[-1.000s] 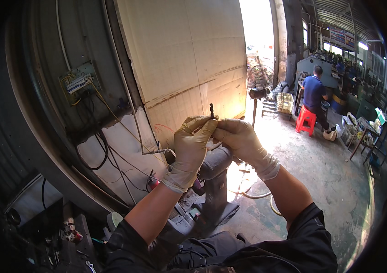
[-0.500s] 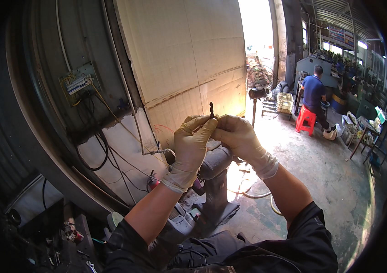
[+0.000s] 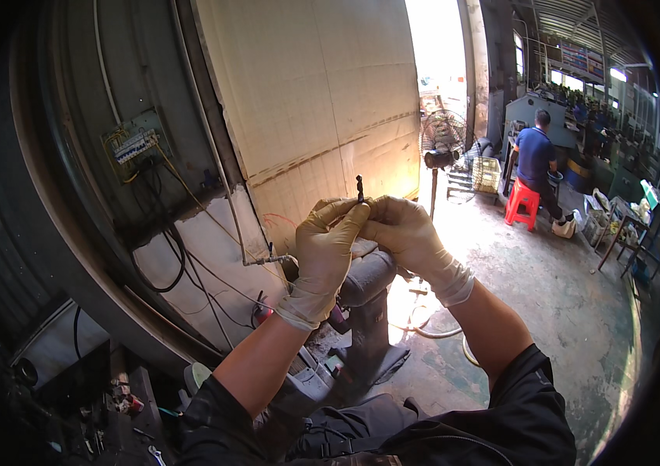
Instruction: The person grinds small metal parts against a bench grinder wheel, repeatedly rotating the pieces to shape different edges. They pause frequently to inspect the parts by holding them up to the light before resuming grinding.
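A short dark twist drill bit (image 3: 359,189) points upward, raised before me, its fluted end showing above my fingertips. My left hand (image 3: 327,241), in a pale, thin glove, is closed with thumb and forefinger pinching the bit's lower part. From the other side my right hand (image 3: 404,231), gloved alike, has its fingers closed around the same spot. The fingers hide the bit's lower end. Below and just beyond both hands is a dark rounded machine (image 3: 369,279) on a pedestal, partly covered by the gloves.
At left, an open breaker panel (image 3: 137,147) has dangling cables. A pipe with a valve (image 3: 271,257) runs near the machine. Tools including a wrench (image 3: 156,455) lie lower left. Right, a standing fan (image 3: 442,155), a hose (image 3: 439,335), and a person on a red stool (image 3: 522,206).
The drill bit seems slightly turned between the fingers, its flutes showing a little differently. Both hands keep nearly the same place and grip.
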`<action>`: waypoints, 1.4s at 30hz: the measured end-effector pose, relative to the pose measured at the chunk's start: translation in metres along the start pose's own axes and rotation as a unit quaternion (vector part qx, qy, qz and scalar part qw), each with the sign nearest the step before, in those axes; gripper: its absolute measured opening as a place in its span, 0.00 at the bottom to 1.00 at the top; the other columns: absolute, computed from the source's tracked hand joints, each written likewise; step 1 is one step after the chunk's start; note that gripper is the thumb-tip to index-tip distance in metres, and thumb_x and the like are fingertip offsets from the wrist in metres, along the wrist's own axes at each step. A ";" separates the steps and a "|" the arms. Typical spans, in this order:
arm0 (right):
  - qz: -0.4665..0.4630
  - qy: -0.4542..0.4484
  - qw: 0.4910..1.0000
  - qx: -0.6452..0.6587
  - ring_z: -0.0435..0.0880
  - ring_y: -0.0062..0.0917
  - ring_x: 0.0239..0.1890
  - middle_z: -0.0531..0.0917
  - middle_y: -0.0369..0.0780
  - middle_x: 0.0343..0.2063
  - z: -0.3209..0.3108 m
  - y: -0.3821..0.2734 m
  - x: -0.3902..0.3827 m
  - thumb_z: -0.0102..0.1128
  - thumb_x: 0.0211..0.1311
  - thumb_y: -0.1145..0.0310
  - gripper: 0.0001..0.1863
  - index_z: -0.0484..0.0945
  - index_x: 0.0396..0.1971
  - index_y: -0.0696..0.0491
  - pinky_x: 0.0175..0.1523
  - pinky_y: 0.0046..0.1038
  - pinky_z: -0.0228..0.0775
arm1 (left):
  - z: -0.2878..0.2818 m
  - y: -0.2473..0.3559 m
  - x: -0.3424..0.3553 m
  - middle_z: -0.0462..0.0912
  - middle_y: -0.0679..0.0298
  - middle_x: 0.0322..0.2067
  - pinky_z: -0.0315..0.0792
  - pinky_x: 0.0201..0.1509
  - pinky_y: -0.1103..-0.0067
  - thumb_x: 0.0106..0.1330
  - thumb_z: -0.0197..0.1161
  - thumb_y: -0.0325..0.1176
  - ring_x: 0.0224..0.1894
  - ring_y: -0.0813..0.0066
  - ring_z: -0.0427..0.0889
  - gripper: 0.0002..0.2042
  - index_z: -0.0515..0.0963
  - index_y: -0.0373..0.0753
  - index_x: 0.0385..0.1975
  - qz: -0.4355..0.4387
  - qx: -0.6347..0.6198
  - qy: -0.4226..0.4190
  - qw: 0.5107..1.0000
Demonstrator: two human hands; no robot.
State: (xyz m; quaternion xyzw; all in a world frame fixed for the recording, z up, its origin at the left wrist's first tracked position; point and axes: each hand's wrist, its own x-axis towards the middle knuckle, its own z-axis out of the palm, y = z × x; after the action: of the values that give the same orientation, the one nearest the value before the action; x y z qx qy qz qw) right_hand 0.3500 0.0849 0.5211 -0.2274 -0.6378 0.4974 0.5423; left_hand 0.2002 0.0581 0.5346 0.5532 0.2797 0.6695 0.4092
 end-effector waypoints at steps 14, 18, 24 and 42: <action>0.033 0.005 0.999 -0.031 0.81 0.17 0.38 0.85 0.37 0.37 0.004 -0.014 -0.005 0.69 0.62 0.72 0.13 0.79 0.43 0.62 0.44 0.19 0.74 | -0.001 -0.003 0.000 0.78 0.71 0.40 0.75 0.28 0.87 0.66 0.69 0.30 0.37 0.81 0.81 0.08 0.85 0.33 0.39 -0.003 0.006 0.005 1.000; 0.008 -0.002 1.000 -0.004 0.82 0.17 0.39 0.85 0.38 0.38 0.002 -0.005 -0.002 0.69 0.62 0.72 0.14 0.79 0.43 0.62 0.46 0.19 0.74 | -0.001 -0.006 0.001 0.81 0.69 0.38 0.75 0.37 0.85 0.66 0.69 0.28 0.39 0.81 0.81 0.07 0.85 0.33 0.40 0.004 0.001 0.003 1.000; 0.032 -0.002 0.999 -0.005 0.82 0.18 0.40 0.85 0.38 0.39 0.005 -0.011 -0.004 0.69 0.62 0.74 0.13 0.79 0.44 0.63 0.47 0.20 0.74 | -0.004 -0.004 0.000 0.84 0.67 0.38 0.75 0.49 0.82 0.66 0.68 0.27 0.42 0.80 0.82 0.07 0.85 0.33 0.41 0.004 0.015 0.002 1.000; 0.370 -0.082 0.910 0.169 0.80 0.16 0.46 0.83 0.34 0.41 0.040 0.252 -0.198 0.66 0.66 0.70 0.15 0.79 0.48 0.60 0.53 0.22 0.73 | -0.110 -0.132 -0.192 0.83 0.67 0.40 0.73 0.52 0.81 0.69 0.61 0.22 0.43 0.79 0.80 0.05 0.82 0.34 0.41 -0.375 -0.018 0.062 0.925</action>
State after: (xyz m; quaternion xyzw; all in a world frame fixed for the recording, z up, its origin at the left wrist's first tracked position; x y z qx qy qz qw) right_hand 0.3110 0.0062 0.2099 -0.3100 -0.4564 0.7797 0.2960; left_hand 0.1353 -0.0305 0.3016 0.3585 0.4793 0.5050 0.6219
